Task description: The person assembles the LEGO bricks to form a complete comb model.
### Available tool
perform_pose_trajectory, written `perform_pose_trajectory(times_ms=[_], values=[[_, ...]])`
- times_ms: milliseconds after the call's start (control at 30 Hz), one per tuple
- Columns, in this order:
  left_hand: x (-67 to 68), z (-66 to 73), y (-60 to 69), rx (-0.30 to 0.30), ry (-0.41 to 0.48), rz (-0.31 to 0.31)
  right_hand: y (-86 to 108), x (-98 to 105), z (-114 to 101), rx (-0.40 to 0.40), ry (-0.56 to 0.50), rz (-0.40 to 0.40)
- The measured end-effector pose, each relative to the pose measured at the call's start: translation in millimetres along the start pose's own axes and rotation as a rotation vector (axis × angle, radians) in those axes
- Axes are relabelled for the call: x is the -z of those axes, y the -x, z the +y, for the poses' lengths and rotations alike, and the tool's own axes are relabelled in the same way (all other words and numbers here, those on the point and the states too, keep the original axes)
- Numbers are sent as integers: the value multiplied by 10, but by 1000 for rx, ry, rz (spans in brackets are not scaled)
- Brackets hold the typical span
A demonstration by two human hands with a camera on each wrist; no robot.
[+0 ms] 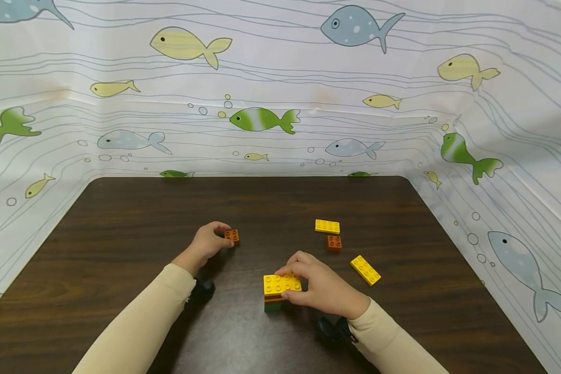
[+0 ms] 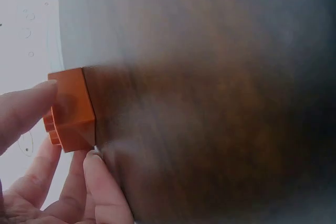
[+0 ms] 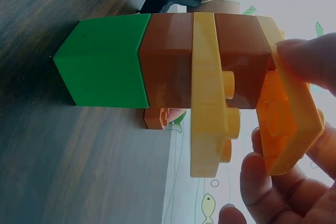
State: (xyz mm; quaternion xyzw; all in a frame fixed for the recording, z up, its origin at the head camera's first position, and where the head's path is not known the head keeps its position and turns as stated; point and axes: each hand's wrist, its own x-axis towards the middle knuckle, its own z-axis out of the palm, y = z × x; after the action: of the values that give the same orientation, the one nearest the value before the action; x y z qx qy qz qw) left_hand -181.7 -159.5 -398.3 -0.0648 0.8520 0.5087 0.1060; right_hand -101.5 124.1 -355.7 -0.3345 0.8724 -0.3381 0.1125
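My left hand (image 1: 206, 243) pinches a small orange-brown toy brick (image 1: 231, 237) on the table, left of the middle. In the left wrist view the thumb lies on one side of that brick (image 2: 73, 103) and fingers are at the other. Nearer to me, my right hand (image 1: 327, 285) grips the top yellow brick (image 1: 276, 284) of an upright stack. The right wrist view shows the stack's layers: green block (image 3: 105, 61) at the bottom, brown brick (image 3: 167, 61), flat yellow brick (image 3: 205, 98), brown brick (image 3: 241, 45), then the held yellow one. Both yellow bricks overhang to one side.
On the dark wooden table (image 1: 135, 218), right of the stack, lie a flat yellow brick (image 1: 327, 226), an orange-brown brick (image 1: 334, 243) and another flat yellow brick (image 1: 365, 270). A white fish-patterned sheet (image 1: 271, 78) rises behind the table and along its sides.
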Motion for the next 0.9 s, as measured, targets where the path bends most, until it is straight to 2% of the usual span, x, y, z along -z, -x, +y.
perform_pose_trajectory(times_ms=[500, 700, 900], values=[[-59, -5, -38, -19, -77, 10, 13, 8, -6, -4, -12, -3], [-32, -8, -1, 6, -2, 0, 11, -1, 0, -1, -14, -6], [11, 60, 88, 18, 113, -51, 19, -4, 7, -1, -20, -7]])
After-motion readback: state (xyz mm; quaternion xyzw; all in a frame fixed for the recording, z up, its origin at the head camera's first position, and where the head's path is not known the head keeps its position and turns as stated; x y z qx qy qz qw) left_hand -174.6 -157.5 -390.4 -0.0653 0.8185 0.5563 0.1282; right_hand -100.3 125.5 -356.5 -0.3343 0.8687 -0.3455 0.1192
